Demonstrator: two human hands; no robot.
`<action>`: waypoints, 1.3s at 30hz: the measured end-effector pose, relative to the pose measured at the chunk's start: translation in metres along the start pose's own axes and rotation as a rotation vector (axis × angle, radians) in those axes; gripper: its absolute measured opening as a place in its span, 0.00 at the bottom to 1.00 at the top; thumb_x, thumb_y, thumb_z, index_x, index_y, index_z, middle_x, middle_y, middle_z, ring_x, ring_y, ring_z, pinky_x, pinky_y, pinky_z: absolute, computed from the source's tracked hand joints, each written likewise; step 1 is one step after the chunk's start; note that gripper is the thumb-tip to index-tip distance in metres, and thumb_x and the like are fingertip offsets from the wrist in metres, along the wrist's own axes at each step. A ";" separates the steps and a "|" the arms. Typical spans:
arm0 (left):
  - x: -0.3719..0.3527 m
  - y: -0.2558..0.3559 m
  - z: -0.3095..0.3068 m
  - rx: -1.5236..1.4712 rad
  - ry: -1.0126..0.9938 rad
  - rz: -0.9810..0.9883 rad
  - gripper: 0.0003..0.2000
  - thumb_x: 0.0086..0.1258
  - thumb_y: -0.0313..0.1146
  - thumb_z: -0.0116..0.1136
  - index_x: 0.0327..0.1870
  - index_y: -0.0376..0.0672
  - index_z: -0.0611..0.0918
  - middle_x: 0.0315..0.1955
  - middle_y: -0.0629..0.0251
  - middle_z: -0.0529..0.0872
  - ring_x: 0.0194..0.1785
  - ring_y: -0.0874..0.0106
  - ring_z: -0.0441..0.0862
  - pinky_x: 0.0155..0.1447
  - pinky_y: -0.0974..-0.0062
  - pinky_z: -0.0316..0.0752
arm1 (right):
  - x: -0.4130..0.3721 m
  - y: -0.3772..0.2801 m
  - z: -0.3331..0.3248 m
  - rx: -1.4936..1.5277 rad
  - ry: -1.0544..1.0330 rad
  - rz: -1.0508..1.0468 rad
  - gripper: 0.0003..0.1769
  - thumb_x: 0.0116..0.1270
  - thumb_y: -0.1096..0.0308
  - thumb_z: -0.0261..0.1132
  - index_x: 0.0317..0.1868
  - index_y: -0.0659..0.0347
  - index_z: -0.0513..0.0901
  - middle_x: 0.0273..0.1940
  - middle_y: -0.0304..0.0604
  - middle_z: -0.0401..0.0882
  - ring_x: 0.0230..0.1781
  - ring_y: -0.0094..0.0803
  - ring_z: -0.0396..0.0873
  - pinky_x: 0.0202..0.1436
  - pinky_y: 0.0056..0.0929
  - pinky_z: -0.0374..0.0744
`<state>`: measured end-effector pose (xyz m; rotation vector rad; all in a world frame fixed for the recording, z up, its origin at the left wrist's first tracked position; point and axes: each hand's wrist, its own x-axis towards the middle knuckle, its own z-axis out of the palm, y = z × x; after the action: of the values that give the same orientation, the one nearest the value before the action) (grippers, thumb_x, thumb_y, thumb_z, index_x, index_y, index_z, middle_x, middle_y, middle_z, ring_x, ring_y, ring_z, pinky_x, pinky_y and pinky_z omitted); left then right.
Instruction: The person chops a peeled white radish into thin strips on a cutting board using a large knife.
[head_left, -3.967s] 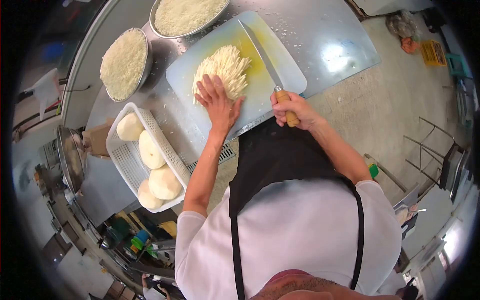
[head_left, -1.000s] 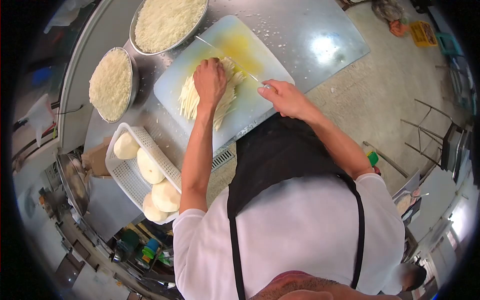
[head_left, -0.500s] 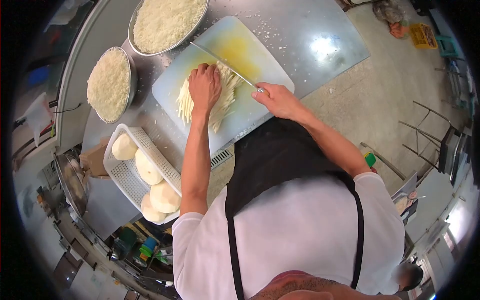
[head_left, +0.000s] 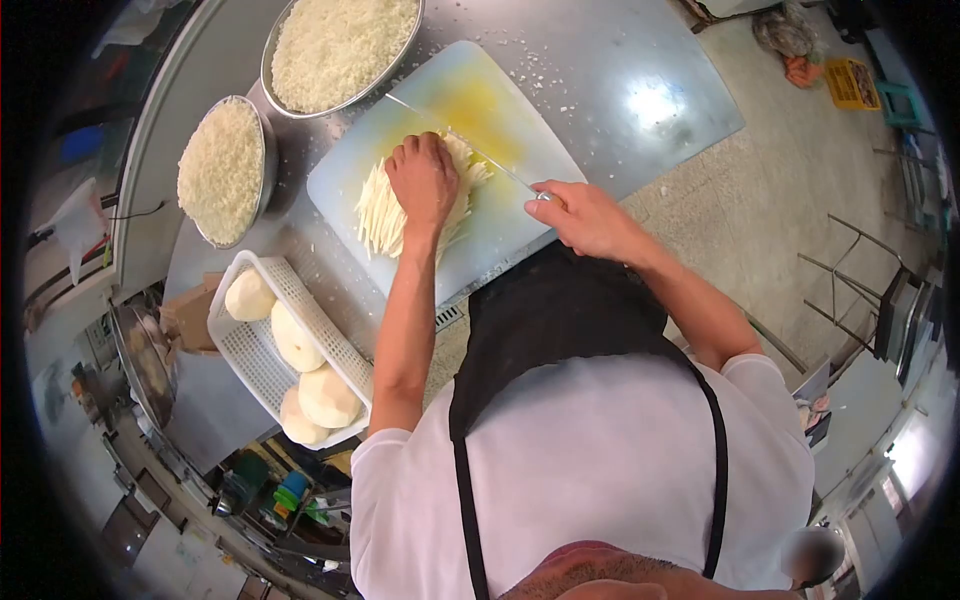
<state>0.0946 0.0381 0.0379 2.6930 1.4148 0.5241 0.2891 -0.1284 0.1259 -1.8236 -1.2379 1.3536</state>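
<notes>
My left hand point(head_left: 424, 182) lies over a pile of pale vegetable strips point(head_left: 379, 215), its fingers curled and pressing on them. In my right hand point(head_left: 590, 220) is the handle of a kitchen knife point(head_left: 505, 170). The long, thin-looking blade reaches up and left across the pile, passing just beyond my left fingertips. Underneath is a white cutting board point(head_left: 545, 135) with a yellow stain near its far side. Part of the strips is hidden beneath my left hand.
Two metal bowls heaped with finely chopped pale vegetable point(head_left: 220, 170) stand left of and beyond the board. A white plastic basket point(head_left: 335, 340) holds several peeled round vegetables point(head_left: 297, 338) at the near left. Small bits are scattered over the metal table point(head_left: 600, 60).
Both hands have shifted slightly right and toward my body. The knife has moved with the right hand, its handle now farther right. The left hand still presses on the strips.
</notes>
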 end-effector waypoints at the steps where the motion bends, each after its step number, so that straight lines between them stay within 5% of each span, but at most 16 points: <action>1: -0.001 0.003 0.001 0.111 0.013 0.011 0.08 0.71 0.36 0.60 0.45 0.45 0.85 0.41 0.60 0.83 0.48 0.58 0.79 0.52 0.57 0.70 | 0.001 -0.001 0.002 0.007 -0.001 0.011 0.32 0.76 0.46 0.61 0.61 0.71 0.83 0.39 0.64 0.87 0.43 0.53 0.87 0.50 0.45 0.81; 5: 0.002 0.004 -0.001 0.107 0.002 0.033 0.07 0.69 0.34 0.61 0.44 0.46 0.83 0.39 0.60 0.82 0.46 0.60 0.79 0.51 0.58 0.68 | 0.034 0.007 0.008 0.079 -0.027 -0.015 0.32 0.77 0.46 0.61 0.59 0.71 0.83 0.35 0.61 0.87 0.35 0.51 0.87 0.46 0.45 0.83; 7: 0.001 0.003 0.002 0.096 0.025 0.025 0.07 0.68 0.34 0.61 0.45 0.46 0.84 0.39 0.60 0.82 0.46 0.60 0.79 0.51 0.58 0.68 | 0.029 -0.016 -0.009 0.009 -0.170 0.176 0.30 0.77 0.46 0.60 0.54 0.71 0.84 0.28 0.55 0.84 0.25 0.46 0.85 0.36 0.42 0.83; 13: 0.000 0.006 -0.003 0.067 -0.047 -0.011 0.10 0.69 0.33 0.59 0.49 0.46 0.84 0.42 0.60 0.84 0.49 0.58 0.81 0.53 0.57 0.70 | 0.043 0.002 0.009 0.147 -0.115 0.103 0.27 0.78 0.47 0.59 0.45 0.69 0.83 0.20 0.46 0.78 0.15 0.35 0.79 0.22 0.37 0.78; 16: 0.003 0.005 -0.003 0.071 0.000 0.010 0.10 0.70 0.33 0.59 0.49 0.46 0.84 0.42 0.60 0.84 0.49 0.58 0.81 0.53 0.57 0.70 | 0.033 -0.017 -0.012 0.063 -0.216 0.182 0.27 0.80 0.47 0.58 0.56 0.68 0.82 0.19 0.38 0.73 0.14 0.24 0.73 0.17 0.32 0.71; 23: 0.001 0.003 -0.002 0.026 -0.016 -0.006 0.08 0.74 0.33 0.58 0.49 0.44 0.84 0.45 0.58 0.84 0.51 0.56 0.80 0.56 0.56 0.70 | 0.050 0.015 0.018 0.195 -0.212 0.143 0.26 0.80 0.47 0.58 0.51 0.67 0.81 0.20 0.37 0.73 0.14 0.25 0.73 0.18 0.30 0.70; 25: -0.004 0.000 -0.005 -0.012 0.042 0.008 0.09 0.75 0.34 0.57 0.51 0.44 0.84 0.45 0.57 0.84 0.52 0.56 0.80 0.57 0.55 0.69 | 0.049 0.020 0.023 0.279 -0.160 0.080 0.28 0.77 0.44 0.60 0.42 0.68 0.82 0.19 0.42 0.76 0.16 0.32 0.78 0.22 0.35 0.77; 31: -0.007 0.013 -0.005 0.050 0.077 0.055 0.11 0.76 0.33 0.56 0.55 0.44 0.81 0.45 0.56 0.83 0.52 0.54 0.79 0.60 0.50 0.67 | 0.018 -0.017 0.010 0.230 -0.150 0.258 0.27 0.77 0.46 0.60 0.47 0.69 0.82 0.19 0.42 0.76 0.15 0.31 0.77 0.21 0.33 0.76; 39: -0.008 0.007 0.002 0.143 -0.033 0.040 0.10 0.72 0.34 0.59 0.52 0.48 0.82 0.44 0.62 0.81 0.51 0.60 0.78 0.63 0.49 0.65 | 0.017 -0.016 0.021 0.340 -0.096 0.204 0.26 0.79 0.47 0.59 0.46 0.69 0.81 0.19 0.40 0.75 0.14 0.27 0.74 0.18 0.31 0.72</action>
<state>0.0965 0.0271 0.0356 2.8309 1.4460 0.3927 0.2646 -0.1083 0.1250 -1.6915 -0.8194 1.6661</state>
